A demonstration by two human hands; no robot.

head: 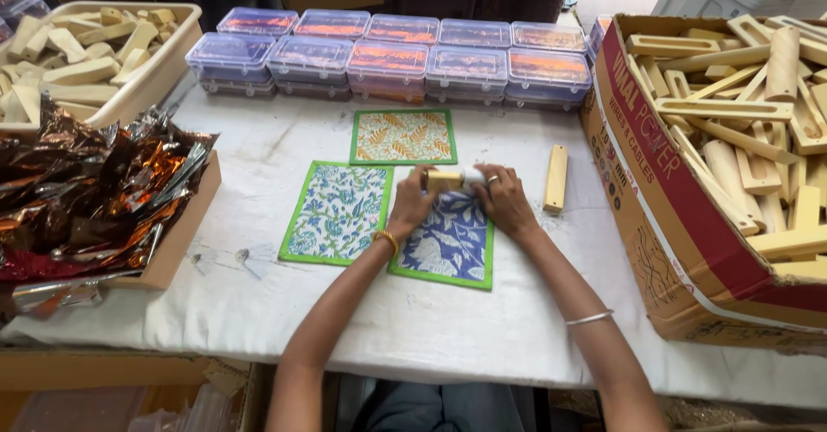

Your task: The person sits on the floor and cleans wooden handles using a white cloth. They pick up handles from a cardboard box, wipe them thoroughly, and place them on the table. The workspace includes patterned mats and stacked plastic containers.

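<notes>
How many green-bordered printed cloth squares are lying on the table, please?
3: a yellow leaf-print square farthest from the person, a pale blue floral square to its lower left, and a dark blue square under both hands.

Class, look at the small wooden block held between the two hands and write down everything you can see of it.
The wooden block is small, pale and rectangular, of plain unpainted wood. It lies roughly level, just above the top edge of the blue patterned cloth. The left hand holds its left end; the right hand meets its right end, where something white shows between the fingers. Its underside and far end are hidden.
</notes>
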